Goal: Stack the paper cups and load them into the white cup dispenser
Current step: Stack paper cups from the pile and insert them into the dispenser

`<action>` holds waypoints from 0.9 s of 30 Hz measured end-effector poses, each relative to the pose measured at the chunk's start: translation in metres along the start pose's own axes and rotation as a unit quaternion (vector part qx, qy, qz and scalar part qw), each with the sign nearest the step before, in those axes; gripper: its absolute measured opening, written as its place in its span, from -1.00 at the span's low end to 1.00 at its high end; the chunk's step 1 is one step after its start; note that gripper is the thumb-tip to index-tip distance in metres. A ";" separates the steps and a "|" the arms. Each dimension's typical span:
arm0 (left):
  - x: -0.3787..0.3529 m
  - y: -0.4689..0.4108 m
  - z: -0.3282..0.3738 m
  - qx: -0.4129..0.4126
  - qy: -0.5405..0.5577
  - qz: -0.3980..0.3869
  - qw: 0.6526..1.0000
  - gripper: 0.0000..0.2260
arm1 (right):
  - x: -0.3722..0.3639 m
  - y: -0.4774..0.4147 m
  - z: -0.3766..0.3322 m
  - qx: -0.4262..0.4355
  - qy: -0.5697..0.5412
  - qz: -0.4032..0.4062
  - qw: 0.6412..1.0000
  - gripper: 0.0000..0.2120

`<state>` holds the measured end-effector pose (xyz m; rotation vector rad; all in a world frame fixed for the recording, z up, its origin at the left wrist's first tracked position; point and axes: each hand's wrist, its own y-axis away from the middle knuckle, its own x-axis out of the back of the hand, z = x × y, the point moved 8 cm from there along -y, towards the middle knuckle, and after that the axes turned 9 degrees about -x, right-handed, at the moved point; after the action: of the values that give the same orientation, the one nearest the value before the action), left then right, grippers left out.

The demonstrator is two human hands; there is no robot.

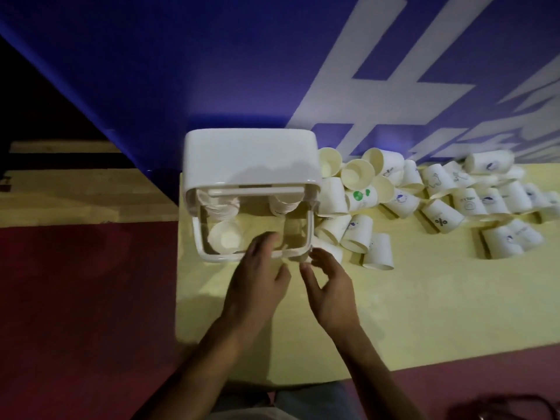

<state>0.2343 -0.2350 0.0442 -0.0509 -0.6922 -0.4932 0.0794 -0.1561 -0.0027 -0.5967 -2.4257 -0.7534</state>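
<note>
Left hand [257,277], fingers straight, at dispenser [251,156] lower front rim; right hand [328,295] loose, apparently empty, beside corner. Cups [403,201] heaped right on tabletop [424,313]. Nest rims squarely before loading.

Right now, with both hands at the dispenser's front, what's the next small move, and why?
Probably the right hand should reach for the nearest paper cup, which lies just past its fingertips. Both hands look empty. The left hand sits at the front rim of the white cup dispenser, and a pile of unstacked cups lies to the right.
</note>
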 end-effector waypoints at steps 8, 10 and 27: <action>-0.174 -0.056 0.095 -0.125 -0.157 -0.202 0.959 -0.46 | 0.111 0.046 0.125 -0.147 -0.060 0.075 0.984 -0.77; -0.210 -0.066 0.089 -0.018 -0.139 -0.193 0.971 -0.43 | 0.132 0.050 0.149 -0.160 -0.074 0.079 0.981 -0.81; -0.309 -0.031 0.103 0.239 0.108 0.017 0.965 -0.45 | 0.301 -0.107 0.260 -0.143 0.001 0.058 0.988 -0.38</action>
<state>-0.0453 -0.1115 -0.0729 0.4391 -0.5800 -0.2829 -0.2992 -0.0012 -0.0485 -0.8398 -2.2728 -1.0610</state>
